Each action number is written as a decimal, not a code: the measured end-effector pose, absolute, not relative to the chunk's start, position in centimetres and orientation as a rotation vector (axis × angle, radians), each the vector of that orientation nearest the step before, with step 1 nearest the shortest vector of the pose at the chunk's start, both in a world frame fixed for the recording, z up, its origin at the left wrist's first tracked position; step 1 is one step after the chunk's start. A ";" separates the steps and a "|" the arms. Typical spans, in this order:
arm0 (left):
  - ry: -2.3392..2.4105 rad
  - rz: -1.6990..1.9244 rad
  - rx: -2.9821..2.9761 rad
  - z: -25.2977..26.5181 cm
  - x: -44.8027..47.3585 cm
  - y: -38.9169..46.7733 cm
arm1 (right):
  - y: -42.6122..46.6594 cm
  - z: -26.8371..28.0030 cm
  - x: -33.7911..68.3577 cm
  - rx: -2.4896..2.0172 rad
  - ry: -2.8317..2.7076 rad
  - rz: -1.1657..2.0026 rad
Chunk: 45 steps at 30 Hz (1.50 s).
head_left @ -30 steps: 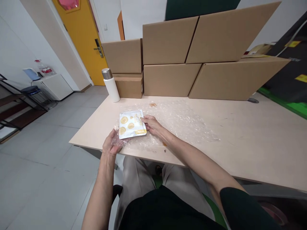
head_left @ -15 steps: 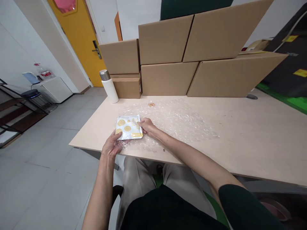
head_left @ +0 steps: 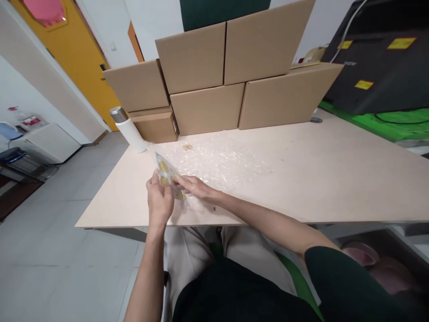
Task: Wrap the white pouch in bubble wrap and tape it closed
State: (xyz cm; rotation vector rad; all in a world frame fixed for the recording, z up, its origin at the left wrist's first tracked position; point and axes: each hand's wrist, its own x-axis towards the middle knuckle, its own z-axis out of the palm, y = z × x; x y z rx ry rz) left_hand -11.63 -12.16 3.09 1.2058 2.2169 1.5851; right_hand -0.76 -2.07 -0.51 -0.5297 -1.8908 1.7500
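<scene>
A flat white packet with yellow circles [head_left: 163,167] is tilted up on edge near the table's left front, its printed side facing right. My left hand [head_left: 158,199] is closed around its left and lower side, with the thumb on the near side. My right hand [head_left: 198,187] has its fingers closed at the packet's right side, covering part of the print. Clear bubble wrap [head_left: 224,163] lies spread across the table, and some of it stands up behind the packet by my left hand. Exactly what each fingertip presses is partly hidden.
A white flask with a steel cap [head_left: 130,134] stands at the back left, beside stacked cardboard boxes [head_left: 208,109]. A small orange piece [head_left: 187,146] lies at the wrap. A black case [head_left: 372,67] is at the right. The table's front edge [head_left: 268,223] runs before my lap.
The packet has gone from nearly flat to tilted on edge, with bubble wrap lifted behind it. Both hands have turned with it. My view has swung to the right.
</scene>
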 end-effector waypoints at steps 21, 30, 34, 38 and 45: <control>1.994 0.660 1.805 2.0 -2.8 -6.0 | 5.2 1.0 6.9 -1.202 -2.075 1.106; 2.167 1.389 1.147 -2.1 -10.4 -6.9 | 5.8 1.1 6.3 -1.072 -2.556 0.733; 1.795 1.582 0.670 -1.6 -11.0 -6.6 | 5.3 1.2 6.1 -1.117 -2.472 0.851; 1.522 1.869 0.668 -0.3 -7.7 -6.0 | 5.3 1.2 6.7 -1.032 -2.271 1.156; 1.561 1.718 1.317 0.5 -1.7 -3.4 | 7.6 1.0 9.7 -0.987 -1.611 1.955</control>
